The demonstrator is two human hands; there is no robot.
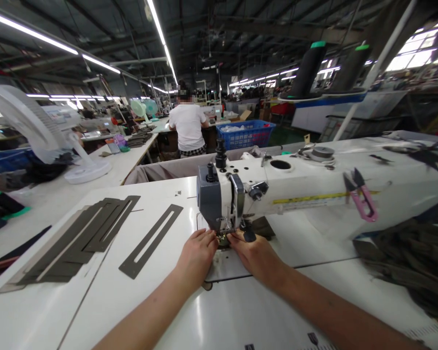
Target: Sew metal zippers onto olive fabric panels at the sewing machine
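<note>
A white and grey sewing machine (209,194) stands before me. Close to its needle, my left hand (199,250) is bent, fingers together at the left side of the presser foot. From the right, my right hand (257,253) reaches in with its fingertips closed by the foot, partly behind a black knob. Between the hands a small bit of dark olive fabric (224,241) shows under the foot; both hands press and pinch it, most of it hidden. More dark fabric (264,227) lies behind the right hand. Left of my hands rests a slotted fabric strip (135,260).
Overlapping slotted strips (76,250) lie on the table at left. A white fan (87,170) stands beyond them. Pink thread snips (363,201) rest against the machine arm. Dark fabric (405,257) is heaped at right. Ahead, a person in white (188,126) sits beside a blue basket (246,136).
</note>
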